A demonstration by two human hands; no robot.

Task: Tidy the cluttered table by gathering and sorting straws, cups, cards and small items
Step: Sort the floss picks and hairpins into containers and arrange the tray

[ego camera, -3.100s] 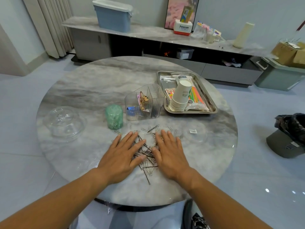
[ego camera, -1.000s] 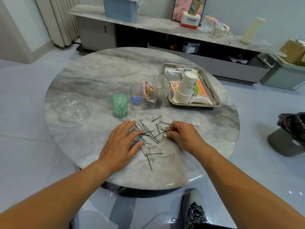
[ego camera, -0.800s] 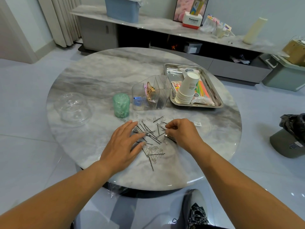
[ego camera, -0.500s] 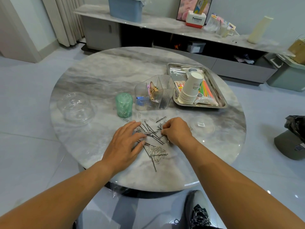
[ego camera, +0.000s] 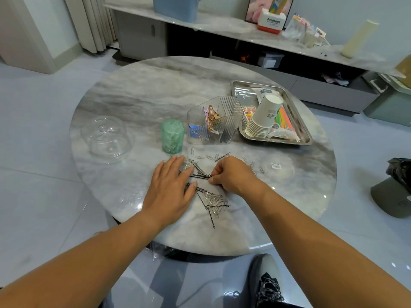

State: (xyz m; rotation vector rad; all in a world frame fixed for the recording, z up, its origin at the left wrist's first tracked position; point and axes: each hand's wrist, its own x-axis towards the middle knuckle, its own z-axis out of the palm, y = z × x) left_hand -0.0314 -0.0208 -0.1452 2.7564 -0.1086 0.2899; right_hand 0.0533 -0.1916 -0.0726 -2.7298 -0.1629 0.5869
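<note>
Both forearms are bare, no sleeves or jewellery showing, plus a grey sneaker (ego camera: 265,283) with speckled black-and-white laces.

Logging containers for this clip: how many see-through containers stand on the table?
3: a clear domed one at the left, a green tub in the middle, and a ribbed organiser beside the tray.

Near the tabletop's (ego camera: 138,90) front edge, the left hand (ego camera: 170,192) lies flat on scattered hairpins (ego camera: 209,196); the right hand (ego camera: 231,174) pinches several in its grip.
</note>
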